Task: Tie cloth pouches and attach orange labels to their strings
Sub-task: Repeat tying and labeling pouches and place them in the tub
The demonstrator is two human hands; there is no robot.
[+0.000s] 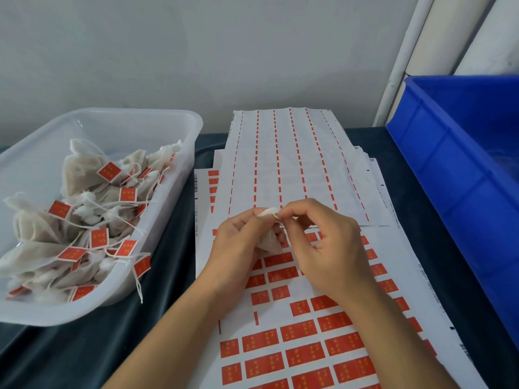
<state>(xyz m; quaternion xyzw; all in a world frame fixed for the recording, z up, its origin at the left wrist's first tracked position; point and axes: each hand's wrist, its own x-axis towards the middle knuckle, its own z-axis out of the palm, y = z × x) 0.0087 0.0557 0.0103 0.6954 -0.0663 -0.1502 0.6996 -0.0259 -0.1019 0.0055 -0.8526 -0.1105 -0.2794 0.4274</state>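
While both hands' fingers (276, 213) pinch it, soft crumpled cloth pouch (269, 241), glossy label sheet (303, 332).

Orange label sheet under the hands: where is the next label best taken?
Probably a corner of a label bordering the peeled bare patch on the orange label sheet, fingers coming from that bare side: its edge is exposed there. Both hands, left and right, hold a pouch.

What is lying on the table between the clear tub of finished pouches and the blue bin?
In the head view, stacked label sheets lie between the clear tub and the blue bin, on dark cloth. Both hands work a pouch above them.
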